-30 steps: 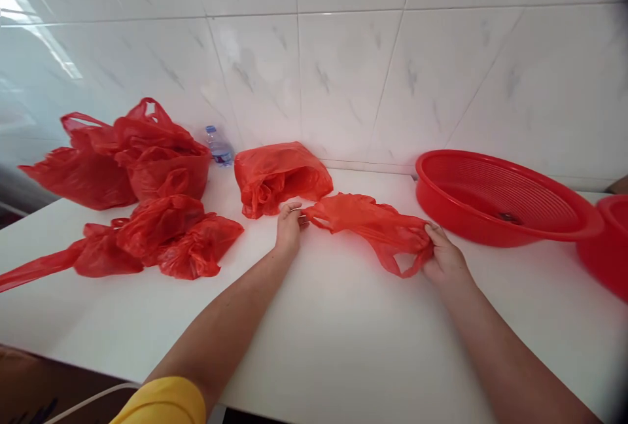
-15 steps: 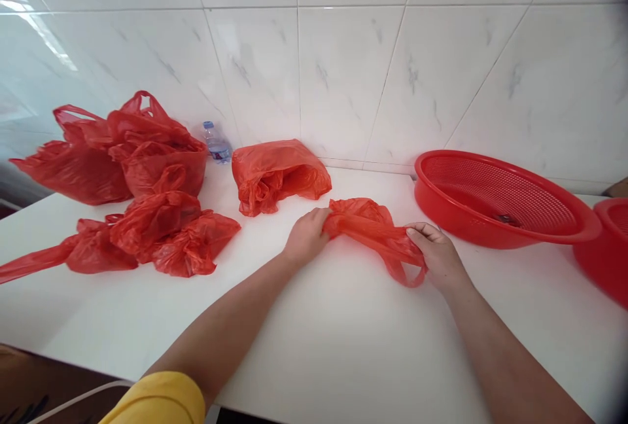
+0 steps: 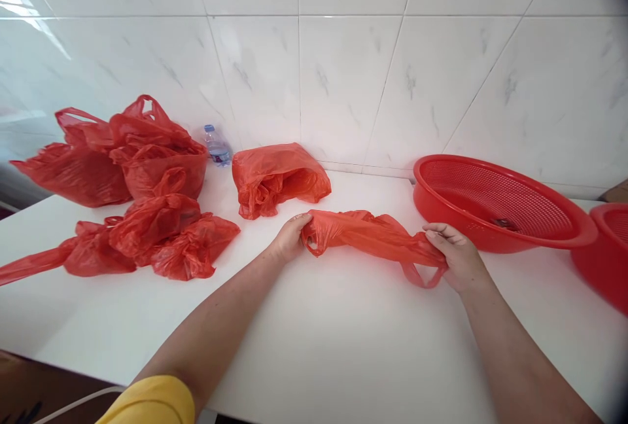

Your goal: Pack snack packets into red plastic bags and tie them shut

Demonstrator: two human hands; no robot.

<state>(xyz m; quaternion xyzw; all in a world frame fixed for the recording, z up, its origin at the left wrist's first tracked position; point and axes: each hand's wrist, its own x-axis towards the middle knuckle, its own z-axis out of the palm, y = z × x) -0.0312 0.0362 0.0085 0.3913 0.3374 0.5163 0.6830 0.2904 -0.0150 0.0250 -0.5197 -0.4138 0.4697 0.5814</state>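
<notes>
A red plastic bag (image 3: pixel 370 238) lies stretched out lengthwise on the white counter (image 3: pixel 318 339). My left hand (image 3: pixel 289 239) is closed on its bottom end. My right hand (image 3: pixel 456 255) is closed on the handle end, where a handle loop hangs below my fingers. Just behind my left hand sits another crumpled red bag (image 3: pixel 277 177).
A heap of red bags (image 3: pixel 142 182) fills the left of the counter, with a small water bottle (image 3: pixel 216 146) against the tiled wall. A red mesh basin (image 3: pixel 495 205) stands at the right, and a second red basin (image 3: pixel 608 247) at the right edge.
My hands bunched the bag together half a second ago, then pulled apart again, drawing it out long and narrow between them.
</notes>
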